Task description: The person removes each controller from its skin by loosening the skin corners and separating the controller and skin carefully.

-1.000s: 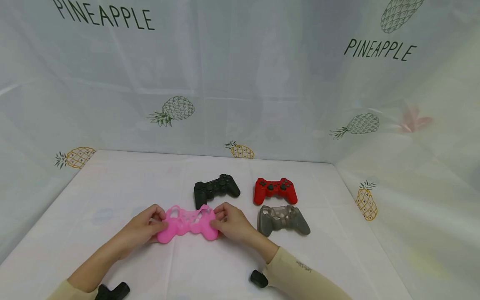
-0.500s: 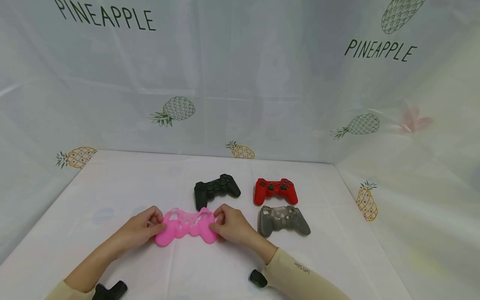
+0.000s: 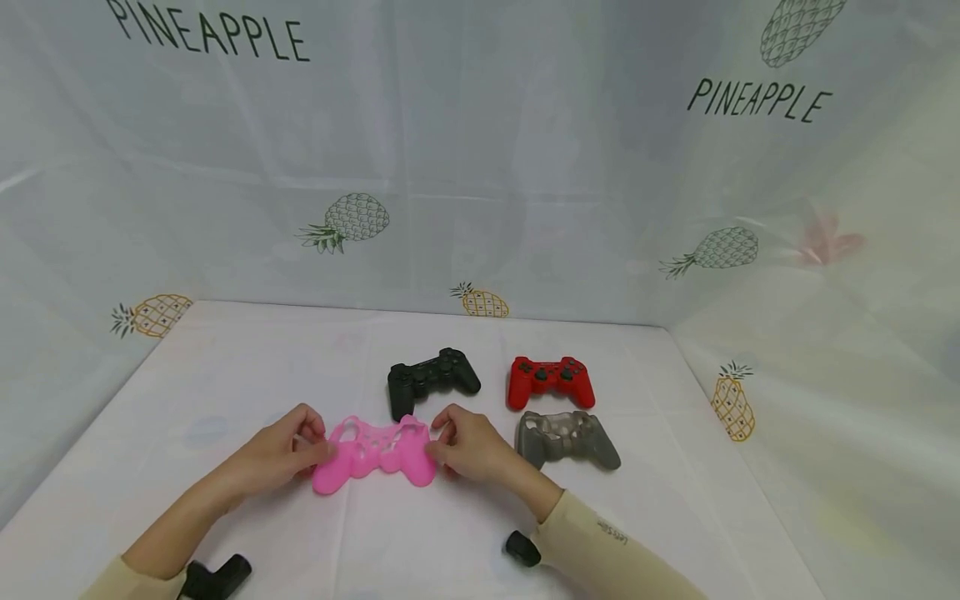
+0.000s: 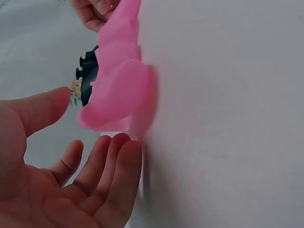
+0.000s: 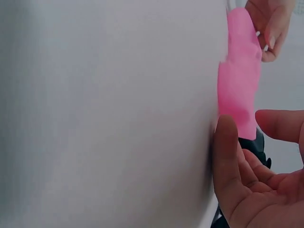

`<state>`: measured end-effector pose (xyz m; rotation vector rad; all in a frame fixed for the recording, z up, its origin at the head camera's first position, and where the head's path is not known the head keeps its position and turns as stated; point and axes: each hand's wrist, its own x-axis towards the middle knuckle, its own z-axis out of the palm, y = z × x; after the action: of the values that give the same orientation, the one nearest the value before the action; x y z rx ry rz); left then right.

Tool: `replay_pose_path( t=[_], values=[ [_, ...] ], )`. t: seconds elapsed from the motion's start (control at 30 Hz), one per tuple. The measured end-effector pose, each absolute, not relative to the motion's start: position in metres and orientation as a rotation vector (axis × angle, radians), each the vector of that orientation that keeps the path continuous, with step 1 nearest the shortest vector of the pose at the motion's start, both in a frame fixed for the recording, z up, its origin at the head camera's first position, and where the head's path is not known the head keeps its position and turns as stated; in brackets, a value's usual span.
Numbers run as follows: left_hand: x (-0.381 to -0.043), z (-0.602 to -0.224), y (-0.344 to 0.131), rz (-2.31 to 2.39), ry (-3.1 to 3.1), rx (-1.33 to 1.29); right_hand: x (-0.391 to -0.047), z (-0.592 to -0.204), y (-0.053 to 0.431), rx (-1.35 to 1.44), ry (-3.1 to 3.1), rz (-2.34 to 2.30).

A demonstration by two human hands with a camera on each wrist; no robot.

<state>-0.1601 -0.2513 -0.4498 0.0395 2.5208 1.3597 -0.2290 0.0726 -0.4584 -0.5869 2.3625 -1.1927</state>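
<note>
A pink silicone game controller cover [image 3: 343, 462] with cut-out holes lies on the white cloth in front of the person. At its left end is the left hand [image 3: 277, 454], thumb and fingers parted. In the left wrist view those fingertips stop just short of the cover [image 4: 118, 90]. The right hand [image 3: 476, 450] is at the other end. In the right wrist view its thumb and fingers are spread beside the cover [image 5: 240, 85]; one fingertip overlaps the edge, and contact is hard to tell.
Behind the cover sits a black game controller [image 3: 427, 379]. A red game controller [image 3: 551, 381] lies right of it, with a grey translucent controller cover [image 3: 553, 446] nearer the person. A pineapple-print curtain [image 3: 480, 167] stands behind the table [image 3: 247, 367].
The pink cover has come slightly down toward the person and flattened on the cloth. Both hands have loosened from its ends, and the right hand has shifted slightly rightward.
</note>
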Motion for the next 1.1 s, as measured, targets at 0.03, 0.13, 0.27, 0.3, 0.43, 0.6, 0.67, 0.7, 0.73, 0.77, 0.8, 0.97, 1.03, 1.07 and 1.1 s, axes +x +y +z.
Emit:
replay_pose_path(
  t=[0.03,0.13,0.27,0.3,0.43,0.6,0.67,0.7,0.73,0.77,0.8,0.97,1.03,1.07,1.1],
  values=[
    [-0.162,-0.448,-0.251,1.358,2.537,0.048,-0.23,-0.457,0.074,-0.59,2.373,-1.186],
    [-0.169,-0.442,-0.248,1.335,2.605,0.052,-0.236,-0.452,0.08,-0.605,2.417,-1.184],
    [-0.183,-0.433,-0.24,1.252,2.697,0.063,-0.245,-0.444,0.086,-0.634,2.509,-1.187],
    [-0.187,-0.431,-0.237,1.234,2.707,0.07,-0.248,-0.442,0.087,-0.644,2.538,-1.187],
    [-0.201,-0.427,-0.225,1.177,2.721,0.123,-0.261,-0.436,0.09,-0.67,2.664,-1.186],
    [-0.221,-0.422,-0.207,1.104,2.727,0.158,-0.281,-0.433,0.093,-0.64,2.771,-1.138],
    [-0.228,-0.422,-0.2,1.076,2.734,0.171,-0.288,-0.433,0.093,-0.634,2.783,-1.123],
    [-0.231,-0.423,-0.196,1.07,2.736,0.177,-0.291,-0.434,0.094,-0.634,2.786,-1.115],
    [-0.234,-0.424,-0.193,1.066,2.736,0.175,-0.294,-0.435,0.093,-0.637,2.788,-1.105],
    [-0.237,-0.425,-0.19,1.063,2.739,0.173,-0.297,-0.436,0.093,-0.644,2.788,-1.096],
    [-0.239,-0.426,-0.187,1.063,2.743,0.168,-0.299,-0.437,0.092,-0.642,2.784,-1.086],
    [-0.245,-0.428,-0.174,1.078,2.755,0.113,-0.306,-0.441,0.087,-0.624,2.764,-1.043],
    [-0.246,-0.429,-0.17,1.087,2.751,0.095,-0.308,-0.44,0.086,-0.614,2.755,-1.034],
    [-0.247,-0.43,-0.168,1.09,2.748,0.082,-0.309,-0.44,0.085,-0.617,2.754,-1.025],
    [-0.247,-0.43,-0.166,1.09,2.747,0.071,-0.31,-0.44,0.085,-0.623,2.757,-1.019]
  ],
)
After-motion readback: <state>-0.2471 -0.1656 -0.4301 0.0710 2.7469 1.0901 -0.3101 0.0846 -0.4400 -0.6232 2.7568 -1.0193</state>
